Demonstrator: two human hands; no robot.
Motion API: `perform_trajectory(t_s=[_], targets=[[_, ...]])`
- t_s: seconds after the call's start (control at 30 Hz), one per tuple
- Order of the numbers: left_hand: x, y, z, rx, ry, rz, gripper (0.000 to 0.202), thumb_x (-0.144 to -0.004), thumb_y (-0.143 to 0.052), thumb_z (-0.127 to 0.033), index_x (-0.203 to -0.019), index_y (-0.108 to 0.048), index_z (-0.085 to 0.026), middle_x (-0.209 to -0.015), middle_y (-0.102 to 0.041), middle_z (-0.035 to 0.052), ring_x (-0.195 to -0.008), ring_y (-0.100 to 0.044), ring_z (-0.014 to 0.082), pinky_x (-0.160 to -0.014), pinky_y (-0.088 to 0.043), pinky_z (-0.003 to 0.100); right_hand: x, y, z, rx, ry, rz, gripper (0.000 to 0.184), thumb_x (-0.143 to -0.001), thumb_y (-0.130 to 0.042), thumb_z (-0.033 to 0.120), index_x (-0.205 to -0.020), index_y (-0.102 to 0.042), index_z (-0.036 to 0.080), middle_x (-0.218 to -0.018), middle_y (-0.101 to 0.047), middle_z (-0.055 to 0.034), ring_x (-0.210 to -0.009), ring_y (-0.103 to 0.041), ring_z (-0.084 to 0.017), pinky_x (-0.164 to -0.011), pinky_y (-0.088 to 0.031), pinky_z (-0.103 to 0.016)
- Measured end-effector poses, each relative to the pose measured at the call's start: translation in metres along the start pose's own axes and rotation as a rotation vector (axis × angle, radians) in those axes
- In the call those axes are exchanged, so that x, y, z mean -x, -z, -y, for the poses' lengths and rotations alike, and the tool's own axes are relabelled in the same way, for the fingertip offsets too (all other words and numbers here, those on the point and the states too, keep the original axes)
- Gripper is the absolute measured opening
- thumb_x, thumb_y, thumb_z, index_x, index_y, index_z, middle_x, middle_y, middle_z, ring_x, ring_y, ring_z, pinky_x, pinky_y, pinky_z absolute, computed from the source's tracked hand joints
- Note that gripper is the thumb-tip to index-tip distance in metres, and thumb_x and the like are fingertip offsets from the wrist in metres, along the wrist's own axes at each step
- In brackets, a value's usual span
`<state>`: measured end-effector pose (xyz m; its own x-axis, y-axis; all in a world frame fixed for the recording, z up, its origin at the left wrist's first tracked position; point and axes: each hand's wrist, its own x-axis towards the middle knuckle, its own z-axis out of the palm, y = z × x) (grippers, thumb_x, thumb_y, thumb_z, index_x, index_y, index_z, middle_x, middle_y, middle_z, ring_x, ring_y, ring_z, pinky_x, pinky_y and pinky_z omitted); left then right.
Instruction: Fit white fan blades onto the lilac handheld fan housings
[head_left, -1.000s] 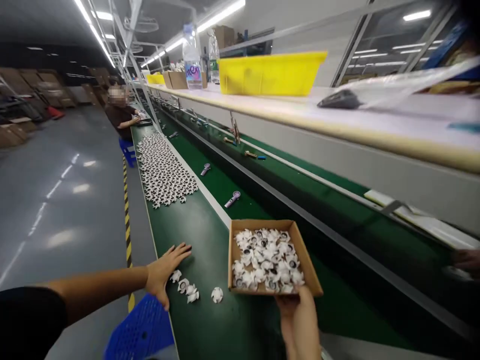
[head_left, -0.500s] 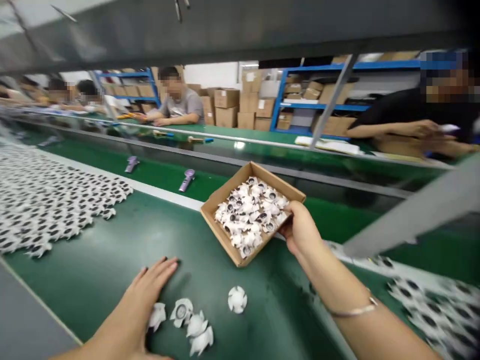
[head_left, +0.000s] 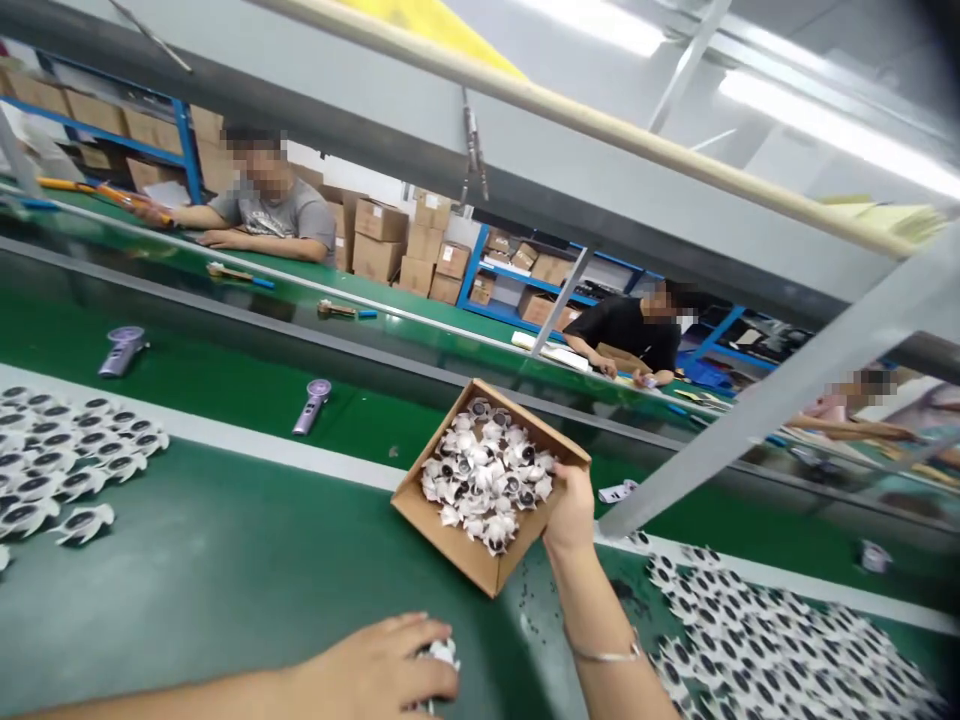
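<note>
My right hand (head_left: 570,510) grips the right edge of an open cardboard box (head_left: 491,575), which tilts toward me above the green table. Inside the box lies a heap of small white fan blades (head_left: 480,470) with dark round hubs. At the bottom of the view, below the box, my left hand (head_left: 382,665) is curled over white fan blades (head_left: 442,653) at the table surface. Its fingers hide most of them, so I cannot tell how many it has.
Rows of fan blades lie on the table at the left (head_left: 75,450) and right (head_left: 765,640). Purple handheld fan bodies (head_left: 312,405) lie on the green strip beyond. A slanting grey post (head_left: 750,420) stands at the right. Co-workers sit across the line.
The view has swung to the right. My left hand has moved rightward and closed over the loose fan blades. My right hand still holds the box, now tilted more toward me.
</note>
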<state>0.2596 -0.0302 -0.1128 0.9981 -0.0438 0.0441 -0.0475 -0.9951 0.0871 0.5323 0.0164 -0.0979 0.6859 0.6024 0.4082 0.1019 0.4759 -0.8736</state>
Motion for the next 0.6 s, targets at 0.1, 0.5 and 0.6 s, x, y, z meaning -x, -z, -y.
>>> perform_trajectory(t_s=[0.1, 0.5, 0.6], targets=[[0.035, -0.03, 0.004, -0.021, 0.154, -0.232, 0.027, -0.087, -0.065, -0.022, -0.113, -0.061, -0.028, -0.124, -0.066, 0.0045, -0.13, -0.054, 0.0317, -0.107, -0.048, 0.054, 0.03, -0.003, 0.015, 0.049, 0.068, 0.025, 0.039, -0.077, -0.064, 0.035, -0.11, -0.06, 0.014, -0.108, -0.061, -0.0086, -0.105, -0.059, -0.023, -0.092, -0.047, -0.04], [0.056, -0.065, 0.0, -0.019, 0.757, -0.638, 0.122, -0.064, -0.073, -0.076, -0.156, -0.012, -0.023, -0.16, -0.009, 0.0287, -0.147, -0.011, 0.0518, -0.1, -0.037, 0.074, 0.111, -0.023, 0.03, 0.108, 0.229, 0.003, 0.052, -0.085, -0.067, 0.033, -0.133, -0.049, 0.019, -0.123, -0.053, -0.0127, -0.104, -0.059, -0.024, -0.081, -0.051, -0.034], [0.058, -0.064, 0.0, -0.012, 0.785, -0.648, 0.122, -0.066, -0.07, -0.076, -0.158, -0.007, -0.025, -0.162, -0.007, 0.0257, -0.147, -0.014, 0.0502, -0.101, -0.037, 0.072, 0.111, -0.021, 0.028, 0.085, 0.277, 0.027, 0.04, -0.092, -0.056, 0.031, -0.13, -0.049, 0.021, -0.116, -0.056, -0.0127, -0.095, -0.063, -0.023, -0.076, -0.055, -0.038]])
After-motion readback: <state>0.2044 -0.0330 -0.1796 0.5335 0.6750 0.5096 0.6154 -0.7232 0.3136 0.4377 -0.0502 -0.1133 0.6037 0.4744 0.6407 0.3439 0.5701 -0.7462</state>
